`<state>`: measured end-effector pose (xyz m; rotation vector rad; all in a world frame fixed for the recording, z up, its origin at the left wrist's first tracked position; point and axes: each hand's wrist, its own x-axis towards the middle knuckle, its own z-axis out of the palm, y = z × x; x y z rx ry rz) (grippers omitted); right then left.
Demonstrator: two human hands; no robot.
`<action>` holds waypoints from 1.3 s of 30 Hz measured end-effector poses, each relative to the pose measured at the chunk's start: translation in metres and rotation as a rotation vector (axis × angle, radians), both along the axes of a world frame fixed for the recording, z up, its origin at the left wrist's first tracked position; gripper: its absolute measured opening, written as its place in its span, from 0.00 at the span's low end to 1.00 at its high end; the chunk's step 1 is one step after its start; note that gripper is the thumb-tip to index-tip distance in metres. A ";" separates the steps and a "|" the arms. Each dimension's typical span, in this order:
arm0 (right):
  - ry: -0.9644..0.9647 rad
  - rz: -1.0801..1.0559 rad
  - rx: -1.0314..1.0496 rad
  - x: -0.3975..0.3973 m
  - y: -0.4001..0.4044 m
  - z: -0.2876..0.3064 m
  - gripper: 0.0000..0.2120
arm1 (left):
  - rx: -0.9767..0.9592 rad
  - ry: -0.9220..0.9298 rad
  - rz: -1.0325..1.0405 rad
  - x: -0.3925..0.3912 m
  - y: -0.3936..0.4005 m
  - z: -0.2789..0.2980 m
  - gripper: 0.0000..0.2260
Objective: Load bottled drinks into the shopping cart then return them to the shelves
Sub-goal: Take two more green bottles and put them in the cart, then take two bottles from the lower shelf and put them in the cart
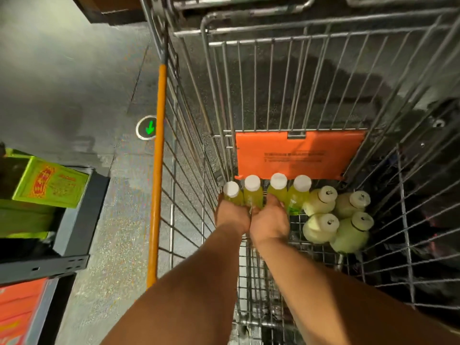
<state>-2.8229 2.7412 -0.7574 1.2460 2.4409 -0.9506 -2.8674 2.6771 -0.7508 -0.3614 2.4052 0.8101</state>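
Several yellow-green drink bottles with white caps [252,190] stand in a row at the far end of the wire shopping cart [311,78], below its orange flap [298,155]. My left hand [231,215] grips the two left bottles of the row. My right hand [270,219] grips the two right ones [298,192]. Both arms reach deep into the basket. Several paler, rounder bottles [321,226] stand grouped to the right of my hands, untouched.
The cart's orange side rail [158,175] runs along its left edge. A shelf unit with green cartons [49,184] stands at the left. A green arrow marker [147,127] is on the grey floor. Dark objects lie outside the cart at right.
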 end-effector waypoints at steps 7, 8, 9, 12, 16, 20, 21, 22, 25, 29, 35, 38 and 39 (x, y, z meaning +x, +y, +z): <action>0.220 -0.026 0.210 0.020 0.001 0.113 0.12 | 0.156 0.000 0.065 0.006 -0.003 0.107 0.23; 0.270 -0.028 0.258 0.025 0.001 0.129 0.10 | 0.173 0.013 0.042 0.010 -0.006 0.124 0.24; 0.274 -0.048 0.226 0.031 -0.003 0.149 0.07 | 0.187 0.038 0.010 0.016 -0.011 0.140 0.22; 0.271 -0.062 0.153 0.050 -0.019 0.211 0.07 | 0.297 0.140 -0.111 0.029 -0.028 0.196 0.12; 0.361 -0.157 0.221 0.089 -0.056 0.310 0.14 | 0.365 0.291 -0.359 0.043 -0.069 0.287 0.28; 0.421 -0.304 0.351 0.157 -0.113 0.409 0.21 | 0.393 0.402 -0.554 0.064 -0.135 0.396 0.40; 0.430 -0.326 0.372 0.174 -0.130 0.431 0.23 | 0.385 0.439 -0.595 0.072 -0.152 0.421 0.40; 0.453 -0.347 0.389 0.189 -0.146 0.454 0.24 | 0.389 0.471 -0.626 0.081 -0.166 0.446 0.40; 0.520 -0.402 0.471 0.232 -0.181 0.522 0.24 | 0.445 0.529 -0.716 0.115 -0.193 0.515 0.40; 0.572 -0.493 0.558 0.290 -0.212 0.591 0.28 | 0.497 0.600 -0.883 0.179 -0.214 0.576 0.40; 0.552 -0.630 0.710 0.404 -0.259 0.635 0.29 | 0.612 0.718 -1.030 0.284 -0.231 0.620 0.37; 0.510 -0.698 0.744 0.479 -0.277 0.644 0.31 | 0.666 0.678 -1.109 0.351 -0.235 0.633 0.36; 0.499 -0.734 0.754 0.505 -0.283 0.646 0.30 | 0.695 0.673 -1.141 0.375 -0.237 0.635 0.34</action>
